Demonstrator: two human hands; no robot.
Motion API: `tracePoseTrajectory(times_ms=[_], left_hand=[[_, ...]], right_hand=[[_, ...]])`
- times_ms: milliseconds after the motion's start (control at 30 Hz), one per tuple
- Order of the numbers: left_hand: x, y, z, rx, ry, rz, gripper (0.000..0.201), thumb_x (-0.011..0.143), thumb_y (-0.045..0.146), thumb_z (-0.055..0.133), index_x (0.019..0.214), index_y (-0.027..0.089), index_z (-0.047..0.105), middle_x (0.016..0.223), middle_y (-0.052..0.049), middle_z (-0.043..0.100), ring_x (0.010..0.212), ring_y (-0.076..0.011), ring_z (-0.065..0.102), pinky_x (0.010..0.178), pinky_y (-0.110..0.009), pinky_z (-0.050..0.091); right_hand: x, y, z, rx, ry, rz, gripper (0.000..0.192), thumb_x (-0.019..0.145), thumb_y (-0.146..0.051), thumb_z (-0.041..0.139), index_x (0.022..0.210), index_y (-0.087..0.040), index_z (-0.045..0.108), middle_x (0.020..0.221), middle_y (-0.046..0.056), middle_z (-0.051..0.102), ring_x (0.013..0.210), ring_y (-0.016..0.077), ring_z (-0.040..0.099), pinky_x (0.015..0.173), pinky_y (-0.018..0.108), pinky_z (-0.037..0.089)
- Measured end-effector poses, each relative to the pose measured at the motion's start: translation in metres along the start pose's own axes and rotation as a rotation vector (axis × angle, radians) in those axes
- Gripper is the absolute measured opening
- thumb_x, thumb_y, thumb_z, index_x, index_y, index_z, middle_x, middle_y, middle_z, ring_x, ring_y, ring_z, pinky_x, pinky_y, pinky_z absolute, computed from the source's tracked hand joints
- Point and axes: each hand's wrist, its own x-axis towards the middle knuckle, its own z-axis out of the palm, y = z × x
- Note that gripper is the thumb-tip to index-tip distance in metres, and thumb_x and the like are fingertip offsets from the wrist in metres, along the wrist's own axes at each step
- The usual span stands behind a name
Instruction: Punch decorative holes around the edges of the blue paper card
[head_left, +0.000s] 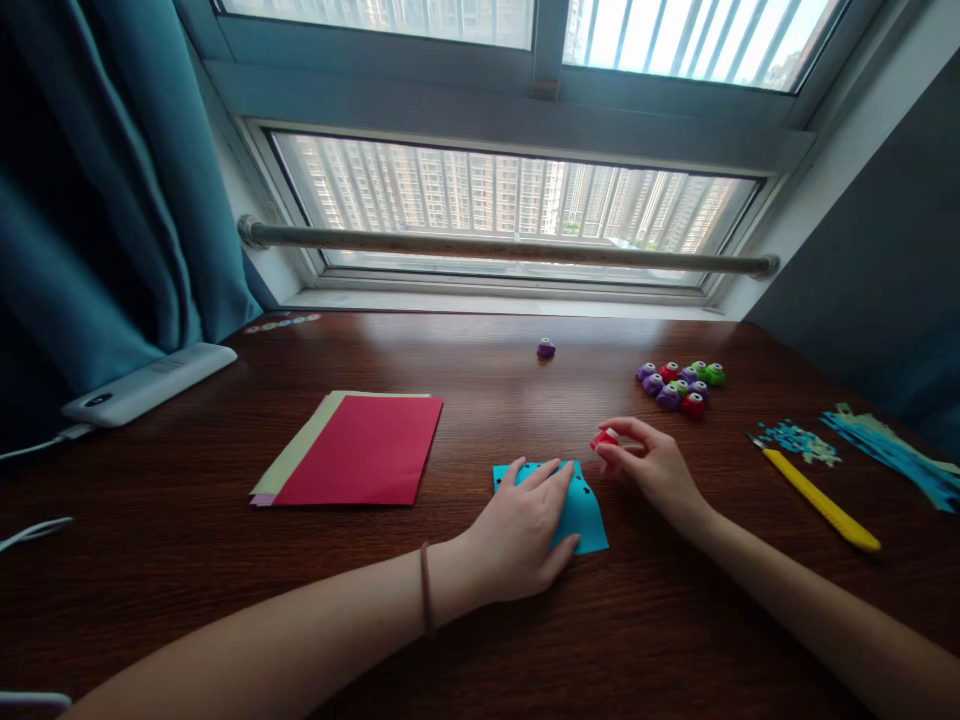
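Observation:
My left hand (529,530) lies with spread fingers on a small sheet of blue paper (589,525), pressing it to the table. Several small dark holes show in the paper near its upper edge; the hand covers much of the rest. To the right of the sheet, my right hand (652,470) pinches a small red craft punch (603,438) with a white top. The punch is just above the table, apart from the paper. A cluster of similar punches (668,397) in purple, red and green stands farther back, and a single purple punch (546,348) stands alone near the window.
Red paper (356,450) tops a stack of coloured sheets on the left. At right lie a yellow craft knife (821,497), tiny blue and pale paper bits (799,438) and blue paper strips (892,455). A white phone (150,383) with a cable rests by the curtain.

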Motion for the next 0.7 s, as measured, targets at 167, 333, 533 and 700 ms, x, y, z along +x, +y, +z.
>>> tracePoseTrajectory(times_ms=[167, 333, 533, 700], left_hand=[[0.002, 0.001, 0.001, 0.028, 0.004, -0.019, 0.064, 0.084, 0.032, 0.05, 0.137, 0.01, 0.02, 0.138, -0.014, 0.035, 0.128, -0.0271, 0.028, 0.105, -0.052, 0.024], [0.003, 0.002, 0.001, 0.057, 0.017, -0.046, 0.064, 0.085, 0.032, 0.05, 0.137, 0.009, 0.02, 0.135, -0.015, 0.038, 0.126, -0.0272, 0.031, 0.104, -0.05, 0.027], [0.003, 0.001, 0.001, 0.067, 0.03, -0.068, 0.062, 0.085, 0.032, 0.051, 0.136, 0.009, 0.023, 0.135, -0.015, 0.039, 0.124, -0.0276, 0.034, 0.101, -0.048, 0.03], [0.002, 0.002, 0.002, 0.066, 0.039, -0.071, 0.062, 0.084, 0.032, 0.051, 0.135, 0.009, 0.023, 0.134, -0.015, 0.039, 0.123, -0.0281, 0.035, 0.101, -0.048, 0.031]], right_hand=[[-0.032, -0.002, -0.005, 0.044, -0.095, 0.051, 0.032, 0.071, -0.032, 0.073, 0.096, -0.017, 0.058, 0.076, 0.002, 0.066, 0.066, 0.016, 0.061, 0.055, 0.022, 0.048], [-0.033, -0.007, -0.011, 0.08, -0.221, -0.028, 0.029, 0.073, -0.023, 0.071, 0.099, -0.019, 0.059, 0.099, 0.003, 0.064, 0.091, 0.0194, 0.061, 0.082, 0.029, 0.049], [-0.036, -0.005, -0.014, -0.102, -0.172, -0.127, 0.021, 0.081, -0.018, 0.061, 0.101, -0.02, 0.06, 0.098, 0.002, 0.062, 0.086, 0.0169, 0.061, 0.076, 0.028, 0.051], [-0.036, -0.009, -0.013, -0.302, -0.117, -0.151, 0.027, 0.074, -0.014, 0.066, 0.1, -0.021, 0.061, 0.087, -0.001, 0.063, 0.074, 0.0142, 0.06, 0.063, 0.024, 0.049]])
